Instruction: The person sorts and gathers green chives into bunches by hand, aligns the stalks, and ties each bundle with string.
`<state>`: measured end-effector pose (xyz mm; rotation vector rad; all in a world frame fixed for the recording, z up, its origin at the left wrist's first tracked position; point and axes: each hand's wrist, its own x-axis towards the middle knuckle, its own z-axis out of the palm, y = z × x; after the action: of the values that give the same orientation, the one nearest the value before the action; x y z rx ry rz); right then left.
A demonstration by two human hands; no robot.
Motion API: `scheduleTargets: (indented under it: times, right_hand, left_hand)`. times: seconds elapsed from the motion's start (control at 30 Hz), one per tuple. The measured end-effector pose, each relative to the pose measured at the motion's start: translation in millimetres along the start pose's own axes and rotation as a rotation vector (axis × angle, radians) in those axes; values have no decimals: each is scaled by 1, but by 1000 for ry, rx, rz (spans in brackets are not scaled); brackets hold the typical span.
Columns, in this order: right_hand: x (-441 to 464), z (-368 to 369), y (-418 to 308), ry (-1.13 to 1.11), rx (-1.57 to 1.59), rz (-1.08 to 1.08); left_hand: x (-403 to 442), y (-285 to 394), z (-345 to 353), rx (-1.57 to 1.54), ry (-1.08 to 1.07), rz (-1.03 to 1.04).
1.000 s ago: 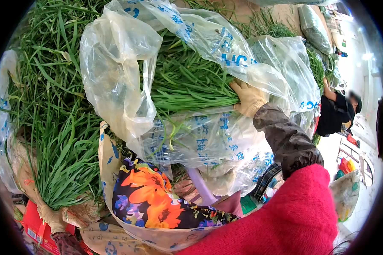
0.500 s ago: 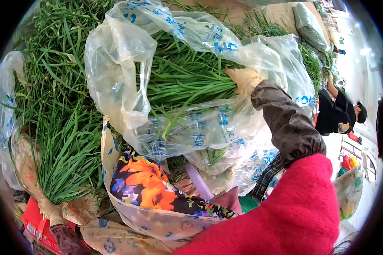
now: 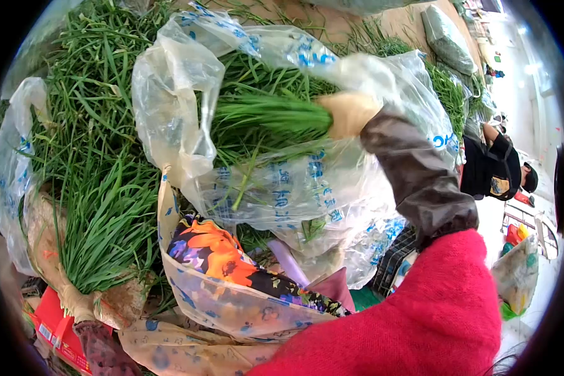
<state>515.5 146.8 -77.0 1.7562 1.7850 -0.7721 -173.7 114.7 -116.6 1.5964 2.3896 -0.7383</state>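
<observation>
My right hand [image 3: 353, 114], in a pale glove and blurred by motion, is closed around the base of a bunch of garlic chives [image 3: 269, 116]. These long green leaves lie over more chives inside a clear plastic bag [image 3: 175, 81] with blue print. At the lower left, my left hand [image 3: 78, 304], gloved too, is closed around the stem end of another chive bunch [image 3: 106, 232]. The leaves of that bunch fan upward against a large heap of loose chives [image 3: 97, 81]. Its fingers are partly hidden.
Floral cloth [image 3: 210, 250] lies under a translucent apron [image 3: 232, 307] in front of me. A red box [image 3: 59, 326] is at the lower left, a black crate [image 3: 398, 260] right of centre. A filled bag [image 3: 448, 39] and a person in black [image 3: 492, 164] are farther right.
My right hand has shifted slightly left and lifted the chive bunch a little off the leaves in the bag. My left hand keeps its grip; the view has shifted slightly.
</observation>
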Motion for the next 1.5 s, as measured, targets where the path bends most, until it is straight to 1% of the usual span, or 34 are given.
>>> scheduleTargets:
  times: [0.03, 0.07, 0.1, 0.17, 0.23, 0.27, 0.3, 0.33, 0.37, 0.4, 0.43, 0.5, 0.53, 0.6, 0.63, 0.67, 0.7, 0.73, 0.8, 0.83, 0.93, 1.0, 1.1, 1.13, 1.17, 1.23, 1.27, 1.3, 1.33, 1.37, 1.4, 1.43, 1.47, 1.5]
  right_hand:
    - [-7, 3, -9, -205, 41, 45]
    - [31, 60, 31, -606, 138, 164]
    - [-11, 52, -7, -304, -83, 144]
    - [-16, 65, -18, -351, -125, 163]
    - [-18, 52, -28, -406, -209, 111]
    - [-20, 34, -31, -407, -173, 163]
    - [-17, 22, -17, -380, 15, 121]
    - [-32, -1, -21, -172, 29, 123]
    - [-51, -32, -25, -49, 170, 126]
    - [-62, -53, -25, -39, 375, 154]
    - [-73, -59, -18, 64, 573, 134]
    - [-95, -77, -13, 97, 809, 120]
    - [-101, -73, -8, 113, 807, 115]
    - [-102, -47, 1, 237, 1120, 7]
    - [-103, -34, -2, 159, 1122, 86]
    - [-101, -12, -2, 67, 1040, 270]
    - [-112, -11, -24, 70, 670, 389]
    - [-113, 9, -24, 34, 673, 335]
    - [-115, 33, -29, -24, 647, 388]
    - [-119, 38, -33, -137, 845, 437]
    - [-142, 40, -40, -18, 772, 380]
    - [-153, 32, -37, 101, 878, 224]
    - [-176, 9, -49, 307, 930, 172]
    - [-189, -6, -63, 367, 979, 101]
    - [-198, -17, -72, 377, 970, 80]
    - [-210, -33, -92, 530, 933, -58]
    - [-221, -47, -110, 434, 963, -37]
    - [-225, -51, -125, 410, 989, -76]
    - [-228, -53, -145, 451, 953, -148]
    - [-230, -54, -168, 486, 914, -226]
    - [-233, -55, -192, 456, 817, -175]
    - [-242, -64, -225, 368, 811, -130]
    - [-237, -54, -246, 451, 675, -204]
    - [-232, -41, -264, 539, 547, -287]
  left_hand:
    - [2, -1, 3, -9, 11, -5]
    - [5, -2, 9, 30, 18, 12]
    - [5, -7, 9, 72, 22, 22]
    - [-1, -4, -3, 110, -46, -32]
    - [3, -4, 3, 62, 33, 75]
    - [5, -1, 1, 52, -42, 30]
    - [3, 3, -3, 44, -26, 26]
    - [1, 5, -5, 67, -27, 35]
    - [-1, 6, -6, 92, -29, 43]
    - [-1, 4, -6, 113, -43, 43]
    - [0, 4, -7, 106, -29, 41]
    - [-1, 6, -10, 117, -70, 38]
    - [-2, 5, -9, 107, -57, 36]
    - [-3, 1, -7, 61, -17, 84]
    - [-3, 0, -6, 35, 4, 108]
    - [-5, 1, -6, 18, 23, 103]
    - [-10, 3, -9, 9, 36, 102]
    - [-15, 4, -12, 16, 82, 136]
    - [-21, 2, -15, 6, 126, 200]
    - [-22, 1, -17, 2, 132, 193]
    - [-27, 0, -19, 68, 81, 203]
    - [-30, -3, -20, 61, 89, 215]
    - [-39, -5, -32, 24, 76, 236]
    - [-49, 0, -38, 36, 90, 246]
    - [-59, 5, -45, 51, 100, 255]
    - [-90, 16, -45, -121, 265, 394]
    - [-110, 21, -47, -323, 425, 599]
    - [-133, 33, -57, -559, 493, 807]
    - [-155, 49, -53, -962, 247, 822]
    - [-184, 64, -60, -1171, 144, 945]
    - [-213, 77, -69, -1382, -77, 961]
    - [-239, 85, -88, -1466, -249, 965]
    - [-253, 96, -85, -1632, -357, 1015]
    - [-268, 105, -88, -1816, -496, 969]
